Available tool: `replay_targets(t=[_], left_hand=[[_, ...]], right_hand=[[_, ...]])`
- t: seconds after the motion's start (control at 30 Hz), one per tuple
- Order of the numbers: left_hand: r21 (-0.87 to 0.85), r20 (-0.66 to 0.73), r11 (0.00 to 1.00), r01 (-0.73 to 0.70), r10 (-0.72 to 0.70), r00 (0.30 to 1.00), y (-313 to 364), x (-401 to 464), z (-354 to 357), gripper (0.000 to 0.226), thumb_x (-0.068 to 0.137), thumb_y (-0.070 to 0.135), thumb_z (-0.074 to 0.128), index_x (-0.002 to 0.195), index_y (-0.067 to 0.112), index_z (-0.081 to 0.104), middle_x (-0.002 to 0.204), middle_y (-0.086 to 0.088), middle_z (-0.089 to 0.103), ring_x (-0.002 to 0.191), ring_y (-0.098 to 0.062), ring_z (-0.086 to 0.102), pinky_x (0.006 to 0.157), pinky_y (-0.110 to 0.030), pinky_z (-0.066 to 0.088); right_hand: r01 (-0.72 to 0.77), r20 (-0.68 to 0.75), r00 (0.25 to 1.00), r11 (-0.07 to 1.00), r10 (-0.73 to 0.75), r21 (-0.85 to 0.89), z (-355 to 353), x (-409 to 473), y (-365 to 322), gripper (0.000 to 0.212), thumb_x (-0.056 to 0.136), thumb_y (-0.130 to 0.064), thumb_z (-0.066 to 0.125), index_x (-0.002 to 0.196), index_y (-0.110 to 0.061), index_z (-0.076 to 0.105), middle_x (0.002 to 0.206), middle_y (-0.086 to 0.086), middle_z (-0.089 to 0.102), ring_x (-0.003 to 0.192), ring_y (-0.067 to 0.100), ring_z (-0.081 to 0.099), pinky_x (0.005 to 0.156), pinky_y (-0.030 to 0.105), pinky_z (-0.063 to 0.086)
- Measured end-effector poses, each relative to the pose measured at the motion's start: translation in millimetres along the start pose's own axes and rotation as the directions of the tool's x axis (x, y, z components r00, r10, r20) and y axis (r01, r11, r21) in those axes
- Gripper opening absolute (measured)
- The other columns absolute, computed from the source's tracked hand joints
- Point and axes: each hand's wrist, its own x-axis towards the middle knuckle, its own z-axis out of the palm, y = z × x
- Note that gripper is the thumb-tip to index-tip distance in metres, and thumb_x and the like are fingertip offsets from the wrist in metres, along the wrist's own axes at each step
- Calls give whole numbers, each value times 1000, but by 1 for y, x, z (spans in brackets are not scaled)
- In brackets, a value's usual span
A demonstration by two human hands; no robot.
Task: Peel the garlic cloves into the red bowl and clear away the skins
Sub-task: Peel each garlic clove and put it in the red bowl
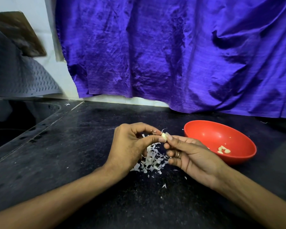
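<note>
Black counter (73, 162), one red bowl (238, 160), one garlic clove (164, 137)

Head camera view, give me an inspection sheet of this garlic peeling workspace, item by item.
Surface: black speckled countertop, dusty, with stray skin flecks.
Job's things: garlic clove pinched between both hands; red bowl to the right, holding a few peeled cloves.
Clutter: pile of garlic skins on the counter under the hands, not yet cleared.
Grips: left hand and right hand both pinch the clove; ring on the right hand.
Cables: nothing seen.
Surroundings: purple cloth hanging behind; sink at left.
</note>
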Motion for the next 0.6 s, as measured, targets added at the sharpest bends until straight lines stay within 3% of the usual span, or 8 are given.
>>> replay_targets(t=[0.23,0.4,0.6], left_hand=[[-16,-14,1000,14,-14,1000,2,1,1,21,61,30,80,74,14,76,58,8,68,33,-10,49,38,-18,40],[9,21,1000,6,-7,1000,1,1,-1,15,67,24,81,74,12,74,51,12,63,32,-10,48,38,-17,38],[37,71,999,16,-19,997,-2,4,-2,10,74,20,80,76,12,74,73,8,70,38,-18,53,38,-18,38]], right_hand=[[-10,-10,1000,1000,10,-8,-2,1,-1,25,74,-18,64,89,2,66,66,1,61,50,5,54,45,19,51],[-24,1,1000,999,24,-25,-2,0,-3,15,73,-17,64,74,-8,76,67,2,61,50,5,55,46,19,51],[-16,-10,1000,1000,16,-3,-3,1,-3,18,74,-15,65,87,-3,69,70,4,62,52,7,56,46,20,51]])
